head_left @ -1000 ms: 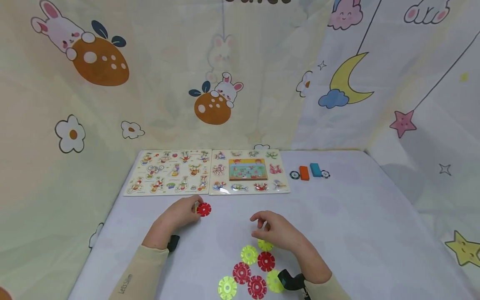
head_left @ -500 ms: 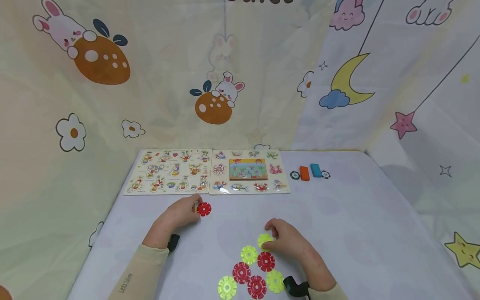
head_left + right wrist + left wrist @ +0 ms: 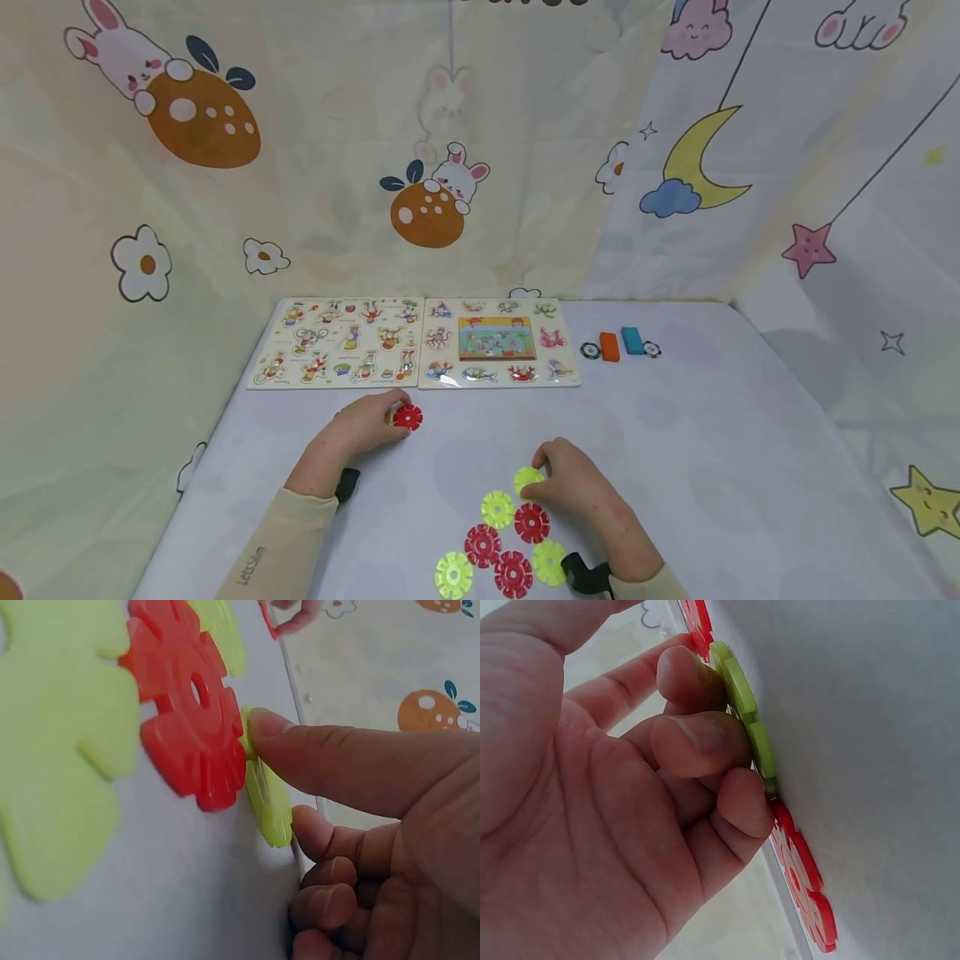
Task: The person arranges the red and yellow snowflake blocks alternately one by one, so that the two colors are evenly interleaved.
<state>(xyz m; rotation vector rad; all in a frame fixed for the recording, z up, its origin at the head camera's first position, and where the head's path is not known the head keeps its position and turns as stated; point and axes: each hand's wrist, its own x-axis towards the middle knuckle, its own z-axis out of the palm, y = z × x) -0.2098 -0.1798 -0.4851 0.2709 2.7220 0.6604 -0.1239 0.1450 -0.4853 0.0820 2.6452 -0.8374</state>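
A play area, it seems: cartoon cloth (image 3: 525, 175) behind the table (image 3: 720, 467), puzzles (image 3: 337, 343) along the table's far edge

The left sleeve (image 3: 288, 542) read "LetsSlim", while lettering (image 3: 553, 2) atop the backdrop (image 3: 322, 192) was cut off and the left puzzle board's (image 3: 277, 346) print was too small to read.

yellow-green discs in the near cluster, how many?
4: farthest disc, pinched by the right hand; second disc, nearer and left; rightmost disc; leftmost disc, nearest of all. Any underneath would be hidden.
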